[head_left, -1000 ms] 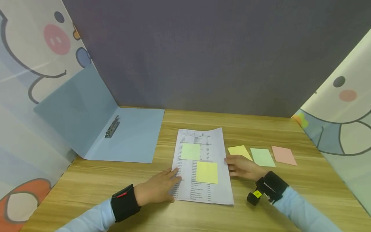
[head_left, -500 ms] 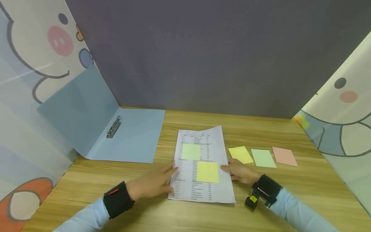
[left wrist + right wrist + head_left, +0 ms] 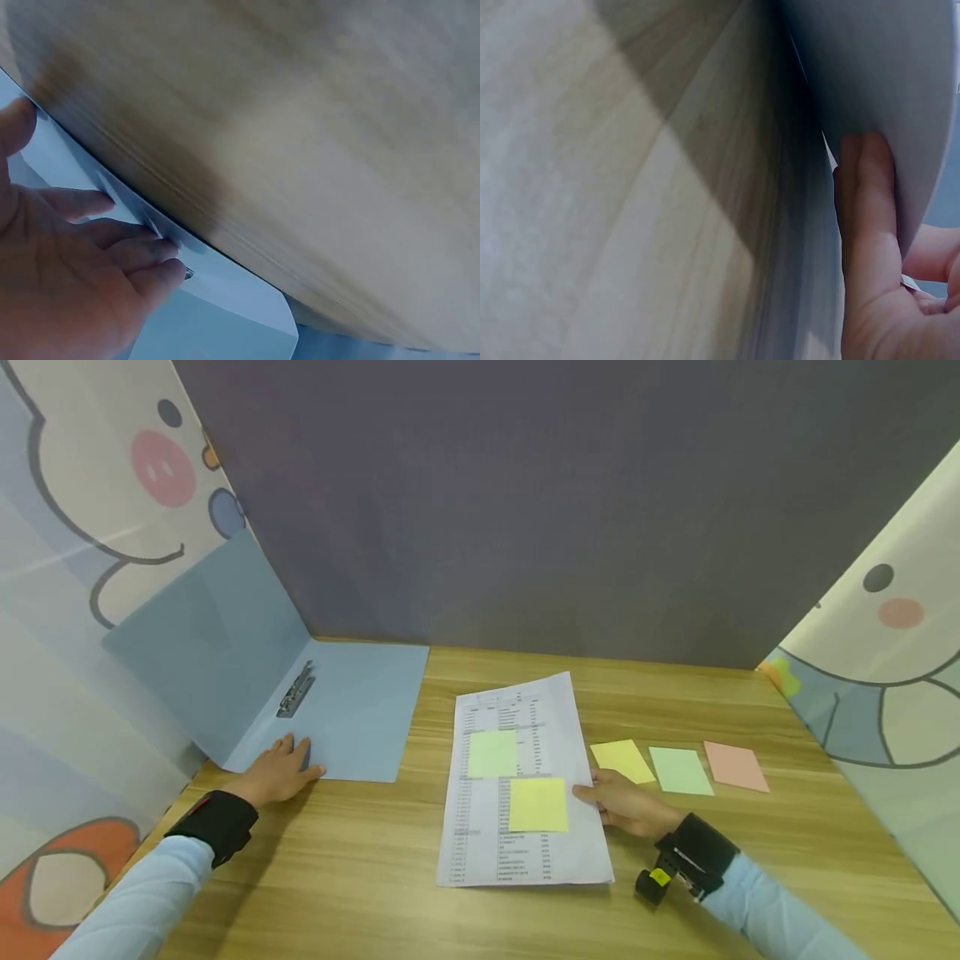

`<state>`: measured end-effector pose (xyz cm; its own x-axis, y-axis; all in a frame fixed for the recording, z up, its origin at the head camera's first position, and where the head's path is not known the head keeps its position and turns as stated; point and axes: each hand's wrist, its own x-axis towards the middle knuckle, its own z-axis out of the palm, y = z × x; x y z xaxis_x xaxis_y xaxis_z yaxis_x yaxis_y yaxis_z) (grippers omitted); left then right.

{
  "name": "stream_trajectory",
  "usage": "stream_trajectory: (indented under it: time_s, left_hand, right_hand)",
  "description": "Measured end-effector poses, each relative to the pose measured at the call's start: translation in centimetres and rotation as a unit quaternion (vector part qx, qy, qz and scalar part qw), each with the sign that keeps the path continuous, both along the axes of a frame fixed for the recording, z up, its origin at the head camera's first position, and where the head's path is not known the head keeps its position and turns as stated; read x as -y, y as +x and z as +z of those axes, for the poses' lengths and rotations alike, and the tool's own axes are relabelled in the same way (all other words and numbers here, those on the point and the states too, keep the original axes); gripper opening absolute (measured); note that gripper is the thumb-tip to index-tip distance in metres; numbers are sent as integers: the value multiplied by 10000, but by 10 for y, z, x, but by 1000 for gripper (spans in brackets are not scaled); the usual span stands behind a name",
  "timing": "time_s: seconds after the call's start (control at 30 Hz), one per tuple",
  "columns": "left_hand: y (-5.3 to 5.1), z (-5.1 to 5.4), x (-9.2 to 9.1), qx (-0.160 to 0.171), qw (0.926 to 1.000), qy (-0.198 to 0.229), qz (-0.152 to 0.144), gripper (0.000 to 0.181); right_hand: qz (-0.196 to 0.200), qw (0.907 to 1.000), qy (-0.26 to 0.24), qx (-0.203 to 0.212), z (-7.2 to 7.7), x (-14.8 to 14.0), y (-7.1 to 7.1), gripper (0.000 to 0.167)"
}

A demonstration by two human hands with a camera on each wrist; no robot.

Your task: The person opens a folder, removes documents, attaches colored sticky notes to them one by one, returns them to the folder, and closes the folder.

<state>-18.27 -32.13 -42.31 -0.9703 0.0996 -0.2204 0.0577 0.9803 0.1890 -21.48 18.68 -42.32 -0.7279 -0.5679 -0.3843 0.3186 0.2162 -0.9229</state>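
My right hand (image 3: 633, 803) pinches the right edge of a printed paper sheet (image 3: 476, 827), thumb on top and fingers beneath. The right wrist view shows those fingers against the underside of the paper (image 3: 900, 67), its edge raised from the table. On the sheet lie a green sticky note (image 3: 492, 753) and a yellow sticky note (image 3: 538, 805). Over at the left, my left hand (image 3: 277, 772) rests its fingers on the near edge of an open blue folder (image 3: 363, 718). A metal clip (image 3: 296, 691) sits by the folder's spine.
To the right of the sheet lie a yellow note (image 3: 622, 760), a green note (image 3: 681, 770) and a pink note (image 3: 736, 766). The folder's raised cover (image 3: 210, 643) leans toward the left wall. A dark panel (image 3: 510, 510) bounds the wooden table (image 3: 390, 877) at the back.
My left hand has left the sheet's left edge and moved left to the folder. The right hand has taken hold of the sheet, and its top right corner has risen.
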Motion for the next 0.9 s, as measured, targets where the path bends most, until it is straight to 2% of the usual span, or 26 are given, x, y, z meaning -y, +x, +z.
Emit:
stream_trajectory:
  time_s: [0.13,0.27,0.53,0.73,0.9]
  left_hand:
    - [0,0,2,-8,10000,83,-18,78]
    - [0,4,-6,-147,9997,-104,-175,74]
    - [6,0,-43,-490,9969,-453,-419,65]
    - [14,5,-73,-534,9965,-264,-578,58]
    - [22,3,-94,-511,9943,-205,-912,55]
  right_hand:
    - [-38,10000,34,-38,3,0,1,42]
    - [-88,9999,29,-82,6,0,0,44]
    - [-141,9998,-132,-65,11,0,2,46]
    - [-334,9993,-86,-135,13,0,1,46]
    - [-519,9985,26,-191,15,-1,-1,47]
